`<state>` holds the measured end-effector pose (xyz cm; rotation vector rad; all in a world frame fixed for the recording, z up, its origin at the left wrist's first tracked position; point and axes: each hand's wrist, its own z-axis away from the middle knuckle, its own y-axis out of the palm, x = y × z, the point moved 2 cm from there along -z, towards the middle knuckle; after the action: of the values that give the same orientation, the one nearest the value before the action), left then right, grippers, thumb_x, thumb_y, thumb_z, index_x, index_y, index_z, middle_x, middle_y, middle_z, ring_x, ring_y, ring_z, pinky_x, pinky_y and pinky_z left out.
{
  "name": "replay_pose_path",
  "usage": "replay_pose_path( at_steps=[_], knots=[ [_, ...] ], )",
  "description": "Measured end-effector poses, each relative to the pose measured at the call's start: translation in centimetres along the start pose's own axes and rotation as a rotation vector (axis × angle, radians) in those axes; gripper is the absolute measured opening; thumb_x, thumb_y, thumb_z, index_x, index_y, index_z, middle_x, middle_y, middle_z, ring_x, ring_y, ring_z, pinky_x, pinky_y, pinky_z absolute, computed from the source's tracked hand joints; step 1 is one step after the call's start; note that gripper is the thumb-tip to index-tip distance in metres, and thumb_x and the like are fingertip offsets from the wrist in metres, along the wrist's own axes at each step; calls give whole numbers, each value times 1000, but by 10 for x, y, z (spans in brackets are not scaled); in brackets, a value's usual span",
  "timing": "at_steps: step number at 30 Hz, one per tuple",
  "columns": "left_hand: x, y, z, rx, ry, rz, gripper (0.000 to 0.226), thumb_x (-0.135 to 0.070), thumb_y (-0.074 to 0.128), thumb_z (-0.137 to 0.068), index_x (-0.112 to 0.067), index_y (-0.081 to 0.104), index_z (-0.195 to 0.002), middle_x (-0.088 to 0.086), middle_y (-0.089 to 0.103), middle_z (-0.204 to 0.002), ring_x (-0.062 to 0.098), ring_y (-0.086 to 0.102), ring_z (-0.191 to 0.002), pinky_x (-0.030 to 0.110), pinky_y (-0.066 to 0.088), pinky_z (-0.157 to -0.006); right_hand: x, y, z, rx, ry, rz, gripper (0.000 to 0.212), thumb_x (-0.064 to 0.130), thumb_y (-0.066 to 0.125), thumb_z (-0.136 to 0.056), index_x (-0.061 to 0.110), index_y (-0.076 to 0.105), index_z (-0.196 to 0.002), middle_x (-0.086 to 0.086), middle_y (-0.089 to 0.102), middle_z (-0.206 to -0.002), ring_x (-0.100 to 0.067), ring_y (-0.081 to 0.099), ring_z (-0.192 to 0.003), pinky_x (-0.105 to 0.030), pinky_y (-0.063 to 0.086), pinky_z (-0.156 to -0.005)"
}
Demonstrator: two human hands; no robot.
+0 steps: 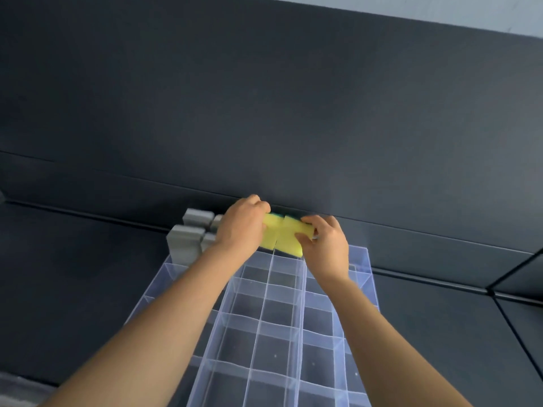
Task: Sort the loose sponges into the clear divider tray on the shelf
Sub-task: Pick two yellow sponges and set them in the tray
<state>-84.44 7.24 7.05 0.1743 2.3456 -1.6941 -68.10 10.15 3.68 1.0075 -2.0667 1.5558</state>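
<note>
Two yellow sponges with green backs stand side by side at the far end of the clear divider tray (363, 261). My left hand (239, 226) grips the left yellow sponge (270, 235) and my right hand (326, 245) pinches the right yellow sponge (291, 237). Their lower edges sit over the tray's far middle compartments. Several grey sponges (186, 237) stand upright in the tray's far left compartments, partly hidden by my left wrist.
The tray lies on a dark shelf (73, 274) and its grid of compartments runs toward me between my forearms. A dark back panel (264, 113) rises right behind the tray. A dark shelf edge (514, 289) runs at the right.
</note>
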Motion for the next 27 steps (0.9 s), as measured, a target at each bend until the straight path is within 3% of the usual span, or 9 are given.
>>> replay_pose_path(
  at_steps=[7,12,16,27],
  knots=[
    [2,18,-4,28,31,-262,22,-17,58,-86,-25,61,-106,-7,61,-105,19,49,-106,33,28,-84,-10,13,-3,93,-19,153,33,22,67,-87,18,63,-119,-4,53,-114,-25,60,-81,-27,44,-69],
    [-2,27,-5,0,50,-289,18,-9,56,-83,-20,62,-97,0,55,-104,24,47,-103,34,29,-83,-16,17,-3,75,-66,254,32,21,70,-85,19,65,-117,-3,50,-113,-22,47,-108,-29,46,-67],
    [-5,31,-4,4,77,-302,26,0,46,-81,-15,61,-95,4,57,-100,26,49,-100,34,30,-82,-15,19,-4,87,-121,271,27,15,65,-87,14,64,-114,-5,54,-110,-25,51,-100,-33,48,-66],
    [-7,33,-9,57,123,-311,25,1,42,-81,-13,60,-91,5,57,-96,27,52,-95,32,31,-79,-14,21,-8,93,-157,216,9,8,59,-89,2,65,-94,-10,55,-102,-32,54,-81,-36,48,-63]
  ],
)
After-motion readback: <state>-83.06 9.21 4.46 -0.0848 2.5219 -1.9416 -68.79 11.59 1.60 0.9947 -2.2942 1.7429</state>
